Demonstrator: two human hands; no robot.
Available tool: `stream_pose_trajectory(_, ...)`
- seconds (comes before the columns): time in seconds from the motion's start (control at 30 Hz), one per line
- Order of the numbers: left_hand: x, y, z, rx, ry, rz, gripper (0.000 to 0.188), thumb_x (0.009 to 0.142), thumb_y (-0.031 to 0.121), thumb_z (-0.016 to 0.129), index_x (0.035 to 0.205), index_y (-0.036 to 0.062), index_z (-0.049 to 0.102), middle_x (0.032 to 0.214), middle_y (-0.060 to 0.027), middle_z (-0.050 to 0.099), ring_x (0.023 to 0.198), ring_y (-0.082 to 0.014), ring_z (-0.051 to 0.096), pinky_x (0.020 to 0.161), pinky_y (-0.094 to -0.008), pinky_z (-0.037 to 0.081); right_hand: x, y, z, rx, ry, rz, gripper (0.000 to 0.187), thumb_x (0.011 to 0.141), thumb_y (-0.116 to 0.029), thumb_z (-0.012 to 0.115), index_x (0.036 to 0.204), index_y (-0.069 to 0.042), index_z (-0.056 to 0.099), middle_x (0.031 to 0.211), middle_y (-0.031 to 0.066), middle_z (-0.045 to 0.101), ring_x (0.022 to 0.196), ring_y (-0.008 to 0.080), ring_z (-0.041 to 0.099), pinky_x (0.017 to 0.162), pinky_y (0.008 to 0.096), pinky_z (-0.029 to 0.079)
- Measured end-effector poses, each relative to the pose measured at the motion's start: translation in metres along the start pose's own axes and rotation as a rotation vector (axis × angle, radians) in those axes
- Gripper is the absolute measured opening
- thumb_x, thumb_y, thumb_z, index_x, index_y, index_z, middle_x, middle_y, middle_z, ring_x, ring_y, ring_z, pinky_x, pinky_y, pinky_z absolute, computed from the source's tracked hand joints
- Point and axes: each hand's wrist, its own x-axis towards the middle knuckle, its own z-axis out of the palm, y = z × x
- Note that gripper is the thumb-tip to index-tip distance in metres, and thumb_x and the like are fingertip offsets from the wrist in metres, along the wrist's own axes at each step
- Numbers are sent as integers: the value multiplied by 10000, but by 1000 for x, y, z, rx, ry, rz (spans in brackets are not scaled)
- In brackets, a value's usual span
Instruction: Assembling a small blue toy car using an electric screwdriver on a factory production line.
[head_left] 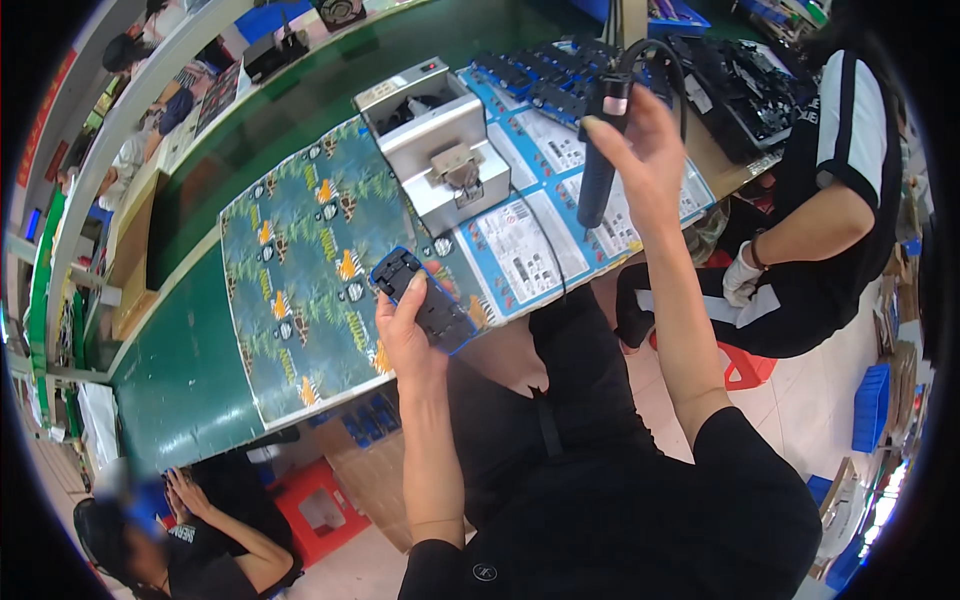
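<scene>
My left hand (405, 335) holds a flat black part with a blue rim (440, 312), tilted above the table's near edge. The thumb presses on its black face, which has moulded recesses; its kind I cannot make out. A black electric screwdriver (597, 180) hangs upright from above, its thin bit pointing down. Around its upper body is my right hand (648, 160), thumb across the front and fingers at the right side. Between the two hands, farther back, stands a silver metal box (445, 150), probably a screw feeder, with a dark opening on top and a small front bracket.
Printed sheets (515, 255) cover the green table (180, 385). Several black-and-blue parts (540, 85) lie at the back, beside a pile of black parts (735, 95). A seated co-worker with a white glove (742, 278) is close on the right; another person (215, 530) sits lower left.
</scene>
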Motion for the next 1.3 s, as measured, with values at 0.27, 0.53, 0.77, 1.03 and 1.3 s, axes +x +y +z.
stream_pose_trajectory(0.27,5,-5,-7,9,-43,-27,315,881,53,630,1190,24,570,979,-139,684,778,-217,683,649,-347,586,21,18,8,404,-496,598,307,805,-211,759,964,12,619,632,67,608,486,141,557,544,317,503)
stream_pose_trajectory(0.53,8,-11,-2,116,-41,-17,302,883,62,653,1164,-10,568,1037,-159,678,813,-205,677,660,-344,594,25,-59,72,498,-301,23,121,880,-100,658,924,-17,580,651,38,537,545,134,536,660,339,516)
stream_pose_trajectory(0.77,10,-10,-8,131,-48,-36,283,877,59,664,1138,-11,581,1049,-162,685,807,-199,685,643,-329,600,15,-36,126,359,-305,-86,137,842,-77,738,807,-20,619,617,32,594,519,91,576,527,238,479)
stream_pose_trajectory(1.03,11,-6,1,141,-32,-73,263,868,55,672,1116,2,604,1040,-135,690,795,-172,671,638,-318,583,26,-37,145,250,-359,19,232,786,-178,813,736,-17,654,619,-23,610,574,39,524,524,223,425)
stream_pose_trajectory(1.3,13,-11,3,77,-72,-36,288,857,36,677,1134,14,603,1043,-149,685,794,-180,676,612,-332,594,-2,-57,104,637,-383,257,100,911,-137,623,911,-67,552,615,9,478,489,127,481,560,308,449)
